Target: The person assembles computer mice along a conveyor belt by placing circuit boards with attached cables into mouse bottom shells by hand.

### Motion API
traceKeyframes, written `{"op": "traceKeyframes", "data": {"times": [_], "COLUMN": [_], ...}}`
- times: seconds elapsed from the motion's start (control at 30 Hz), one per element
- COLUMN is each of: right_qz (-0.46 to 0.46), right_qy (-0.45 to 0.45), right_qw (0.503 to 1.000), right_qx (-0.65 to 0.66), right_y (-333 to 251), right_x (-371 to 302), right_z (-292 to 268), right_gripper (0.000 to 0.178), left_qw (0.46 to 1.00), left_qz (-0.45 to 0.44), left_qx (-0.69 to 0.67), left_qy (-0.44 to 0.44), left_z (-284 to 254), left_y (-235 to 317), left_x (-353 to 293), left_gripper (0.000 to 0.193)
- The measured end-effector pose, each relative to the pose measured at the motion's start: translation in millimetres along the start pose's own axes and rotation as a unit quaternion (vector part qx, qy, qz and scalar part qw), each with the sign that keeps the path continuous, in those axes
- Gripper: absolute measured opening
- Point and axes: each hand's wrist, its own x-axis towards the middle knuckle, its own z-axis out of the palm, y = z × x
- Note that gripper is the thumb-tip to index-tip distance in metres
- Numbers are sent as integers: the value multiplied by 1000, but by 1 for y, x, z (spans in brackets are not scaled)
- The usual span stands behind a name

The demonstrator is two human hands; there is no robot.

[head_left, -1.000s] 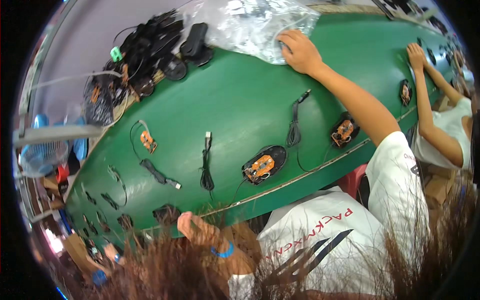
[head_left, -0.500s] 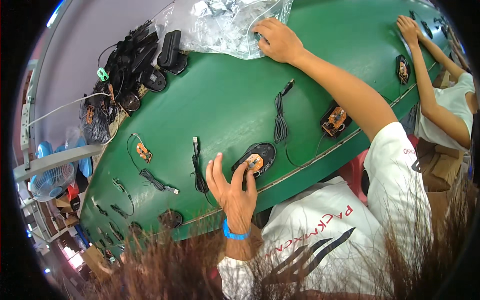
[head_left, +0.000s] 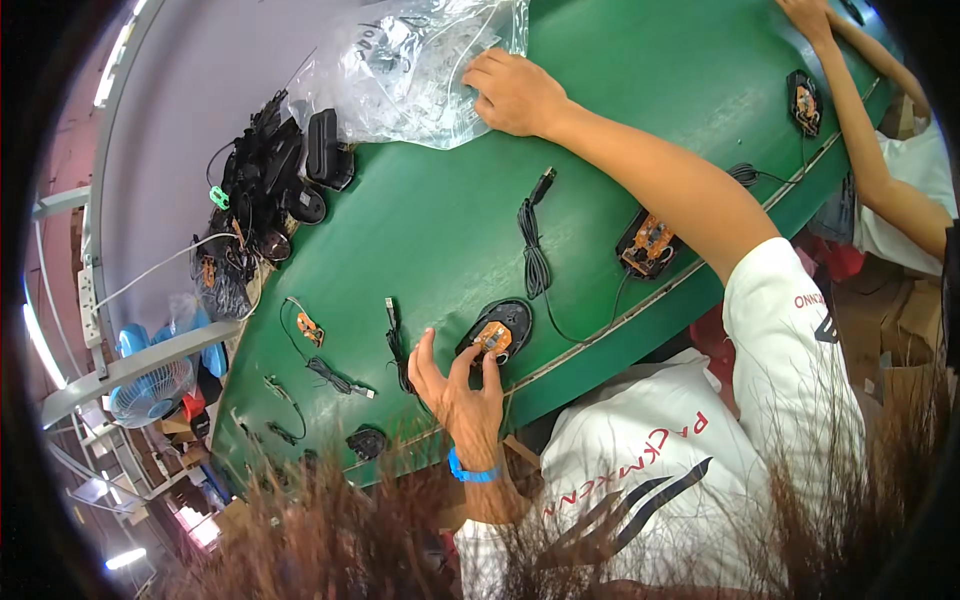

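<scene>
An open computer mouse base (head_left: 515, 315), black, lies near the front edge of the table with an orange circuit board (head_left: 493, 338) in it. My left hand (head_left: 460, 395), with a blue wristband, has its thumb and index finger at the board's near end; its other fingers stretch out beside a bundled black USB cable (head_left: 395, 335). Further off, my right hand (head_left: 515, 92) is at a clear plastic bag (head_left: 400, 85) of small transparent pieces, fingers curled over its right edge. Under my right forearm sits another mouse base (head_left: 645, 250) with its board, wired to a coiled cable (head_left: 535, 250).
Black mouse shells and cables (head_left: 270, 170) are heaped along the table's far left edge. More boards with cables (head_left: 310, 328) lie left on the green table (head_left: 430, 230). A co-worker's arms (head_left: 850, 120) are at right, near another mouse base (head_left: 804, 102). A blue fan (head_left: 150, 390) stands left.
The view has shifted, moving the table's contents within the picture. My left hand stays at the mouse base, its thumb and index finger still at the board. My right hand remains at the bag.
</scene>
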Motion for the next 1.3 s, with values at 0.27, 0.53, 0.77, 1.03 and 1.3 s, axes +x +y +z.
{"op": "traceKeyframes", "data": {"times": [0.27,0.53,0.77,1.03,1.3], "right_qz": [13,31,24,25,15], "right_qy": [-31,-59,-60,-57,-42], "right_qw": [999,998,998,998,999], "right_qx": [0,5,12,4,5], "right_y": [5,-3,-1,-2,1], "right_x": [-3,0,-1,0,0], "right_z": [-1,-8,-9,-13,-10], "right_gripper": [29,30,29,28,26], "left_qw": [1000,1000,999,999,999], "left_qz": [-4,-9,3,9,-34], "left_qx": [22,15,34,36,-18], "left_qy": [-15,22,-9,-38,-12], "left_z": [5,-10,-11,-7,-19], "left_y": [5,14,3,4,10], "left_x": [4,0,4,9,8], "left_gripper": [19,18,16,14,17]}}
